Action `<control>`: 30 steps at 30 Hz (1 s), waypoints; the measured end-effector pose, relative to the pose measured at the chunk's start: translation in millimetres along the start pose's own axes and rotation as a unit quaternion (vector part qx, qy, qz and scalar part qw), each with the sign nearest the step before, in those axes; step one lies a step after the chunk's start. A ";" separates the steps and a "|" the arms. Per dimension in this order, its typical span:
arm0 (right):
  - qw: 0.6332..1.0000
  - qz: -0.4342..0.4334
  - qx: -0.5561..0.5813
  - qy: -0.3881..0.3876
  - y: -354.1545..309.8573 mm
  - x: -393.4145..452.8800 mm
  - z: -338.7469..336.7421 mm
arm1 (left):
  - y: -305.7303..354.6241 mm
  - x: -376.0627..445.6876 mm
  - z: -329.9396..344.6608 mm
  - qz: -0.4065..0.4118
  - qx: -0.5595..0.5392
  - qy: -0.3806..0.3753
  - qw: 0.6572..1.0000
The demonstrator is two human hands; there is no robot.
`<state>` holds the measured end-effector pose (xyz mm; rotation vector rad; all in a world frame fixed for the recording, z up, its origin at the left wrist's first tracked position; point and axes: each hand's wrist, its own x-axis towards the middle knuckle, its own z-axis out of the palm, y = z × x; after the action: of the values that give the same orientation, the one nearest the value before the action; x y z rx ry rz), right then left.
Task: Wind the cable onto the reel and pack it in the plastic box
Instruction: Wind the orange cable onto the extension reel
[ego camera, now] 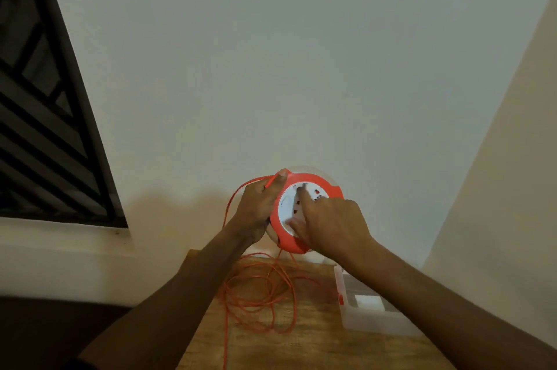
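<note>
Reel: we hold the orange reel [304, 210] up in the air in front of the pale wall [271, 53], above the far edge of the wooden table [316, 342], white face tilted toward us.
Left hand: our left hand [256, 208] grips the reel's left rim, and the cable [262, 294] runs between thumb and fingers near the rim's top.
Right hand: our right hand [328, 223] lies on the white face with fingers spread and straight, pressing it (probably to turn it, we judge).
Cable: most of it lies in loose orange loops on the table below the reel; one strand climbs to the left hand, another drops past the table's near edge.
Box: the clear plastic box [373, 309] sits on the table, below and to the right of the reel, partly under our right forearm.
Handling: the reel looks like light, rigid plastic, best held by its rim; the cable is thin and limp, likely to tangle, so we would guide it through the fingers close to the reel.
Hard to see: how much cable is wound on, the reel's back, the box's contents and lid, and the blurred marks on the face.
</note>
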<state>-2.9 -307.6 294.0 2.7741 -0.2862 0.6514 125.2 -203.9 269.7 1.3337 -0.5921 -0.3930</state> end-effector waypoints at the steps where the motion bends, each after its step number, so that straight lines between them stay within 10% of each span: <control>1: 0.997 0.057 0.042 0.011 -2.0 4.9 -2.0 | 1.3 0.4 2.0 0.009 -0.009 0.016 1.000; 6: 0.944 0.196 0.264 -0.022 -13.8 11.9 -3.0 | 3.8 6.6 2.3 0.010 0.016 0.060 0.998; 9: 0.643 0.327 0.677 -0.147 -10.3 13.4 -15.9 | 2.6 7.6 -4.5 -0.007 0.010 0.077 0.997; 10: 0.608 0.325 0.705 -0.164 -10.5 11.2 -17.5 | 3.4 7.4 -6.9 -0.019 -0.002 0.076 0.997; 11: 0.637 0.311 0.687 -0.159 -11.5 8.7 -16.6 | 4.6 7.2 -8.6 -0.031 -0.017 0.069 0.997; 14: 0.886 0.214 0.407 -0.055 -11.4 -0.6 -13.5 | 8.2 8.9 -11.6 -0.045 -0.035 0.039 0.998; 16: 0.968 0.131 0.212 0.036 -4.6 -3.4 -14.6 | 11.7 9.2 -12.1 -0.043 -0.029 0.035 0.998; 21: 0.992 -0.115 0.046 0.015 0.3 -2.9 -15.6 | 14.6 7.5 -11.1 -0.028 -0.006 -0.018 0.999; 30: 0.977 -0.198 -0.045 -0.063 7.1 -2.8 -25.0 | 11.2 4.9 -10.3 -0.027 0.017 -0.049 0.998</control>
<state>-17.2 -306.2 315.8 2.6725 0.2067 0.3551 134.5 -196.3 280.3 1.3718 -0.6477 -0.4967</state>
